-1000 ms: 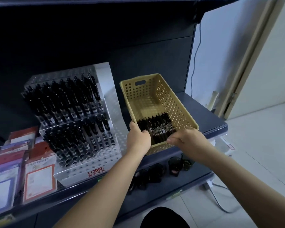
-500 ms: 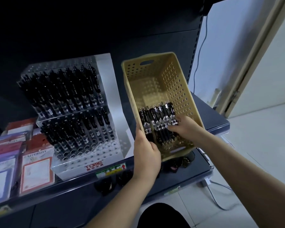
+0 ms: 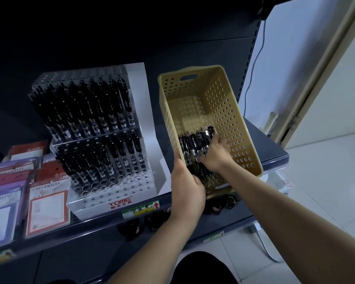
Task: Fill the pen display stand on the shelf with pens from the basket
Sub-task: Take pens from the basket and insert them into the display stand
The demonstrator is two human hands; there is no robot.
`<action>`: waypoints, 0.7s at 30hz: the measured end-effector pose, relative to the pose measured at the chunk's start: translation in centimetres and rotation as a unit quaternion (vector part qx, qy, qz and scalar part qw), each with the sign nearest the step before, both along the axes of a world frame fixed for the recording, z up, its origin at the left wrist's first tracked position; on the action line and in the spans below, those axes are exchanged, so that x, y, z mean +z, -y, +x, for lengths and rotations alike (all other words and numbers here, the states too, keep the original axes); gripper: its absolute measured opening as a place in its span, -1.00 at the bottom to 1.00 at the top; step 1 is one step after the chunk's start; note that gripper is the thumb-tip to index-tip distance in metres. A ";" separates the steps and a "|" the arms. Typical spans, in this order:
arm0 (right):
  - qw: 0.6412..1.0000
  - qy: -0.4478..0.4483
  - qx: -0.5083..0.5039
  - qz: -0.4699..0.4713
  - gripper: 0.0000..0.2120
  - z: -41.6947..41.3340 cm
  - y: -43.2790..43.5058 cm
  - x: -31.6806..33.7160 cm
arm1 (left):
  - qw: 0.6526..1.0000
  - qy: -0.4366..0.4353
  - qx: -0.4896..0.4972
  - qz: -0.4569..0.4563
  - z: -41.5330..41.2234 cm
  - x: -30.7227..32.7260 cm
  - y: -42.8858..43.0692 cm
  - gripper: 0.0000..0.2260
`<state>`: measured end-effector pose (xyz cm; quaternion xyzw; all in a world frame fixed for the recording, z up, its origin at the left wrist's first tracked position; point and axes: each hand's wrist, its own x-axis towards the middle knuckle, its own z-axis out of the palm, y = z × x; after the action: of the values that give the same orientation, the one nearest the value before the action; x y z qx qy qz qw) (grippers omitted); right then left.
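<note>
The left hand (image 3: 187, 189) grips the near left rim of the basket (image 3: 223, 111), holding it tilted at the shelf (image 3: 275, 156) edge. The right hand (image 3: 213, 154) reaches inside, fingers curled around the black pens (image 3: 193, 140) at its lower end. The stand (image 3: 121, 199) sits on the shelf just left of the basket, its front holes open.
</note>
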<state>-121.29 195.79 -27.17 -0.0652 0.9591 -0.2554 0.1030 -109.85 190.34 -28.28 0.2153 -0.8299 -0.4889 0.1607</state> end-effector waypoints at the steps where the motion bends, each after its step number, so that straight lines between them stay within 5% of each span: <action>1: 1.000 -0.011 -0.006 -0.004 -0.13 -0.2 0.0 0.0 | 1.000 -0.004 -0.003 0.002 0.1 -0.1 -0.1 -0.34; 16: 0.987 0.050 -0.005 -0.152 -0.61 -1.3 -0.6 0.2 | 1.000 -0.022 0.002 0.001 -0.5 -0.1 0.0 -0.32; 21: 0.937 0.027 -0.051 -0.345 -0.84 -1.2 -1.2 2.9 | 1.000 0.016 0.006 0.025 -1.7 0.7 0.6 -0.37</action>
<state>-122.46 197.00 -24.28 -0.0412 0.8110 -0.5771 0.0865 -111.57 189.72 -27.62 0.2321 -0.8184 -0.5053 0.1447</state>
